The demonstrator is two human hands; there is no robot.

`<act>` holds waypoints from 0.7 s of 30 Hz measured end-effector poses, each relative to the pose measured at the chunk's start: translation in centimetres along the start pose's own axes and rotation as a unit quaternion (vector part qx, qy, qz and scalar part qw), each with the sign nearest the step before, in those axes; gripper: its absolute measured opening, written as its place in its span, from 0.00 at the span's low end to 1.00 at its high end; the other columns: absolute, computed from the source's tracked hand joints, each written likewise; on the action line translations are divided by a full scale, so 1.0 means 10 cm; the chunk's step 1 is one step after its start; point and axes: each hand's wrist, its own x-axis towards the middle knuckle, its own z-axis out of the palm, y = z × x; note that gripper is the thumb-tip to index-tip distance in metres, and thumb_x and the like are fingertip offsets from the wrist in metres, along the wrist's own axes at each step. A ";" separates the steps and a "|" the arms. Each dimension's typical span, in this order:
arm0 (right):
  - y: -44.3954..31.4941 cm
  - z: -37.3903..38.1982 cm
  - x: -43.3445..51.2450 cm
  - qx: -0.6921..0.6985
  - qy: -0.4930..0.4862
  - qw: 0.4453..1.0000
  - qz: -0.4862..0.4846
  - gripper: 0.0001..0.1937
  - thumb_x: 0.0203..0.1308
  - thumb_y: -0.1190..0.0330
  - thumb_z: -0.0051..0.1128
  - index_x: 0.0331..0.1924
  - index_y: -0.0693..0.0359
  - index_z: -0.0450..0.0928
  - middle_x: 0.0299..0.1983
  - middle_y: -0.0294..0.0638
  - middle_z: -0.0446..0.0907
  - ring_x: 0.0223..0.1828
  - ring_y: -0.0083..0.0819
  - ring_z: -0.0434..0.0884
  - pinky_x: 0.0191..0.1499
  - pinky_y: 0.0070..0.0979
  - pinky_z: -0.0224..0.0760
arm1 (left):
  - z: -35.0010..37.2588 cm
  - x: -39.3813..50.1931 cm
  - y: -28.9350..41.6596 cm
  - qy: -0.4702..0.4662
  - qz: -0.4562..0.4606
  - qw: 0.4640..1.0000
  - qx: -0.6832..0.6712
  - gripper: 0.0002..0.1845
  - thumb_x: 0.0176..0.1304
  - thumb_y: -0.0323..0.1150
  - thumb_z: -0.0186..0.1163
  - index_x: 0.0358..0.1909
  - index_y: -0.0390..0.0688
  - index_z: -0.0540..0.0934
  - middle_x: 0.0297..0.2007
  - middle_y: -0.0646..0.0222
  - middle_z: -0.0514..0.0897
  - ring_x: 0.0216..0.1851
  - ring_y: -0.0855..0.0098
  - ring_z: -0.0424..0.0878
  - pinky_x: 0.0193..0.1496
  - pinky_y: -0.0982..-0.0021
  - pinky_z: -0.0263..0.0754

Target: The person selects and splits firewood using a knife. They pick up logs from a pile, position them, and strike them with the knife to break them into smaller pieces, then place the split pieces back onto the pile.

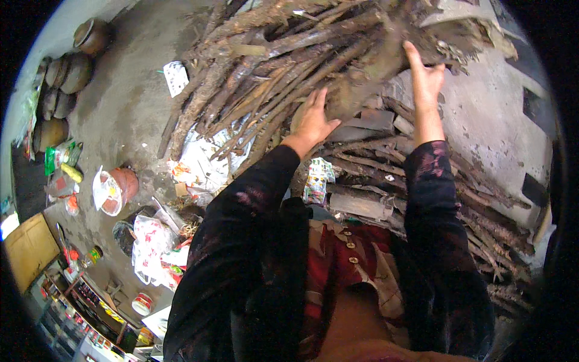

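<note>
A thick piece of wood [357, 90], blurred, lies slantwise between my two hands over a heap of long branches [289, 63]. My left hand [313, 121] is at its lower left end, palm down, thumb spread from the fingers. My right hand [426, 79] is raised beside its upper right part, thumb apart and pointing up. Neither hand's fingers wrap around the wood; whether the fingertips touch it is hard to tell. Below it, more stacked firewood [362, 165] runs in front of my body and along the wall on the right.
White plastic bags [203, 158] lie under the branch ends. A reddish bucket [122, 185] and a stuffed plastic bag [151, 242] stand on the concrete floor at left. Clay jars [90, 36] line the far left wall. A printed packet [318, 178] rests by the firewood.
</note>
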 end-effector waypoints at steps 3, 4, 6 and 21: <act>0.49 -0.10 0.40 -0.025 -0.005 0.991 0.132 0.55 0.40 0.42 0.80 0.60 0.85 0.65 0.57 0.60 0.76 0.58 0.41 0.77 0.60 0.38 0.71 | -0.28 -0.22 -0.40 0.059 -0.167 0.977 -0.123 0.37 0.58 0.33 0.72 0.68 0.34 0.69 0.58 0.55 0.80 0.58 0.63 0.79 0.61 0.66 0.74; 0.65 -0.11 0.52 0.027 -0.032 0.988 0.148 0.57 0.40 0.44 0.80 0.63 0.85 0.63 0.59 0.61 0.74 0.60 0.41 0.76 0.60 0.39 0.71 | -0.38 -0.26 -0.47 0.177 -0.173 0.943 -0.223 0.29 0.61 0.29 0.69 0.63 0.33 0.73 0.54 0.60 0.83 0.53 0.68 0.80 0.57 0.67 0.76; 0.91 -0.17 0.72 0.110 -0.081 0.970 0.204 0.50 0.45 0.50 0.80 0.64 0.76 0.64 0.62 0.52 0.73 0.63 0.39 0.73 0.59 0.41 0.72 | -0.84 -0.30 -0.72 0.217 -0.218 0.931 -0.196 0.23 0.63 0.29 0.68 0.57 0.33 0.76 0.45 0.65 0.84 0.46 0.73 0.81 0.50 0.70 0.78; 1.67 -0.10 0.78 0.073 -0.175 0.920 0.344 0.34 0.64 0.58 0.65 0.65 0.73 0.66 0.66 0.56 0.68 0.63 0.48 0.75 0.57 0.43 0.80 | -1.70 -2.18 -1.64 0.270 -0.439 0.823 -0.237 0.19 0.64 0.26 0.62 0.55 0.30 0.75 0.38 0.58 0.87 0.39 0.68 0.88 0.35 0.73 0.80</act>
